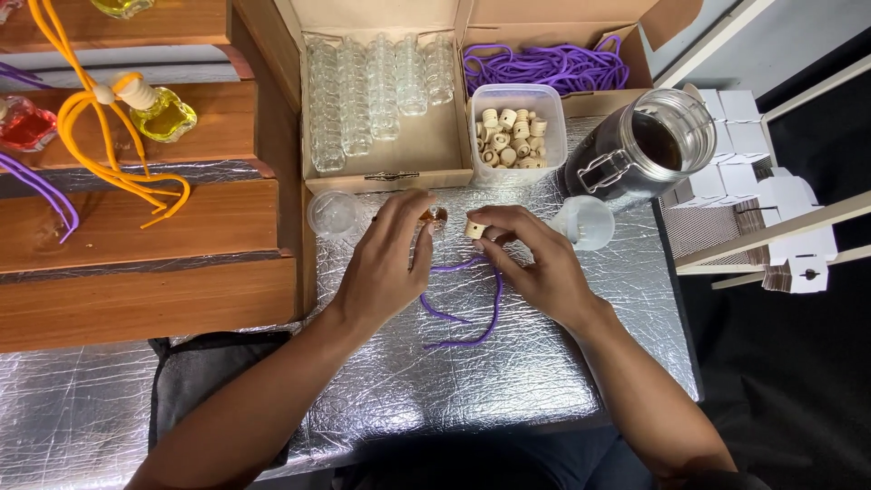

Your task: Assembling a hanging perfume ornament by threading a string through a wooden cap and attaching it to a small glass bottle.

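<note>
Near the bench's [544, 363] back edge, our left hand [386, 263] curls its fingers around a small amber-filled glass bottle [436, 216], steadying it. Just beside it, our right hand [535, 259] pinches a wooden cap [475, 229] at the fingertips, with a purple cord [472, 313] trailing below, lined up toward the bottle's mouth.

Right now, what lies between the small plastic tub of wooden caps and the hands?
Head view: only bare silver foil table lies between the tub and the right hand holding a wooden cap.
</note>
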